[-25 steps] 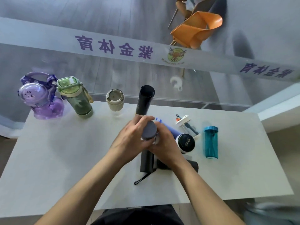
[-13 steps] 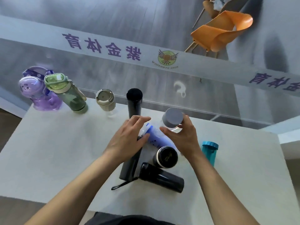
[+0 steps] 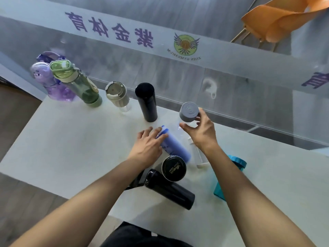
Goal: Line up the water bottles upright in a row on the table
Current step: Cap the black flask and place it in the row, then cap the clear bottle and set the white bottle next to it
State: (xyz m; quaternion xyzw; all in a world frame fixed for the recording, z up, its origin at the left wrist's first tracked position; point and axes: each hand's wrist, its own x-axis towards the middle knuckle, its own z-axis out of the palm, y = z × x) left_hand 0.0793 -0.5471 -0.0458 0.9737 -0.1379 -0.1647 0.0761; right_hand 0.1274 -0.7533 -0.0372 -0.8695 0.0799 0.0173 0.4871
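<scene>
Head view, looking down on a white desk (image 3: 71, 148) against a glass wall with purple lettering. Along the far edge, upright in a row from the left: purple bottle (image 3: 51, 81), green bottle (image 3: 78, 82) leaning in the wide-angle view, beige-capped clear bottle (image 3: 117, 96), tall black flask (image 3: 146, 102). To the right of the flask, right hand (image 3: 201, 132) wrapped around a clear bottle with a grey cap (image 3: 189, 111), thumb and fingers closed on the body just below the cap; upright, at the end of the row; whether its base touches the desk, cannot tell. Left hand (image 3: 148, 145) laid palm-down, fingers spread and loose, resting on the cap end of a blue-lavender bottle (image 3: 173, 145) lying on its side, not closed around it. Nearer, just below that bottle, a black-lidded bottle (image 3: 174, 168) with gold print on the lid facing the camera. In front of it, a second black flask (image 3: 170, 189) lying on its side, a dark strap at its left end, partly hidden under the left forearm. At the right, a teal bottle (image 3: 222, 186) largely covered by the right forearm. Between the lavender and teal bottles, a clear item with a white end (image 3: 200, 157) lying flat, details too faint to tell. Beyond the glass, an orange chair (image 3: 277, 18).
</scene>
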